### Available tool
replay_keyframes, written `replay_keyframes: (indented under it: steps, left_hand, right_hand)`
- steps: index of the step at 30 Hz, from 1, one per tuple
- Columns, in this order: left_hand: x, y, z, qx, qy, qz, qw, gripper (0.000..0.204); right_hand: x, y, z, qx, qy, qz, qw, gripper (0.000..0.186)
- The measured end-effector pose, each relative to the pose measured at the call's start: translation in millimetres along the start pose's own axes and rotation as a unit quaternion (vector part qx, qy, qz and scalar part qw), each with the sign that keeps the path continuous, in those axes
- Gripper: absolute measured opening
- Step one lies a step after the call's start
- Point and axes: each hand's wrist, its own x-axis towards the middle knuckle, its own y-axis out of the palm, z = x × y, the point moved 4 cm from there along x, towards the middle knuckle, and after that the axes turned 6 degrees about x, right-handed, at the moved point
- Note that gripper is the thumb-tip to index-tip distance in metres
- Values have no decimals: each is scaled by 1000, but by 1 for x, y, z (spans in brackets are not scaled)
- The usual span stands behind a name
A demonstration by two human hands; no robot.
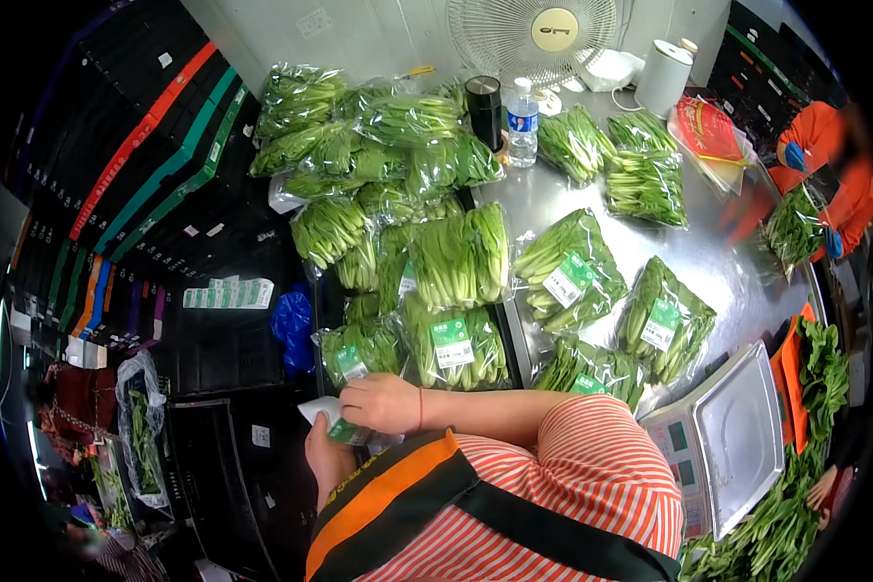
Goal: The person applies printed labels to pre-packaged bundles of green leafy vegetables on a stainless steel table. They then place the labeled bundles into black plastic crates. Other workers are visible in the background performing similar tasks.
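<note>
My left hand (326,458) is closed on a strip of green-and-white labels (347,432), low in front of my body. Over the same strip my right hand (382,403) bends its fingers in a pinch at the labels; a thin red cord circles that wrist. Just beyond my hands lie clear bags of leafy greens, one labelled bag (361,351) nearest and another labelled bag (456,344) to its right. My right forearm passes along the front of these bags. What exactly the right fingertips grip is partly hidden.
More bagged greens (398,121) are piled at the back. Labelled bags (570,272) lie on the steel table (737,291). A scale (737,436) stands at the right, near loose greens (766,529). Stacked crates (155,145) rise on the left. A co-worker in orange sleeves (849,184) handles a bag.
</note>
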Motion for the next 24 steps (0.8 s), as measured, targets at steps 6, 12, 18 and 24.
replay_keyframes:
  steps: [6, 12, 18, 24]
  left_hand:
    - [-2, 20, 1, 10, -12, -20, 1000, 31]
    - [4, 13, 10, -53, -81, -41, 994, 31]
    - [23, -14, 17, -75, -74, -44, 993, 30]
    - [27, -40, -15, 38, 65, -75, 994, 39]
  right_hand:
    - [-6, -2, -13, 126, 98, -36, 987, 10]
    - [-10, 4, -8, 18, 3, 6, 1000, 10]
    - [-6, -21, -26, 66, 75, -42, 994, 7]
    - [-46, -151, -153, -111, 392, -183, 895, 8]
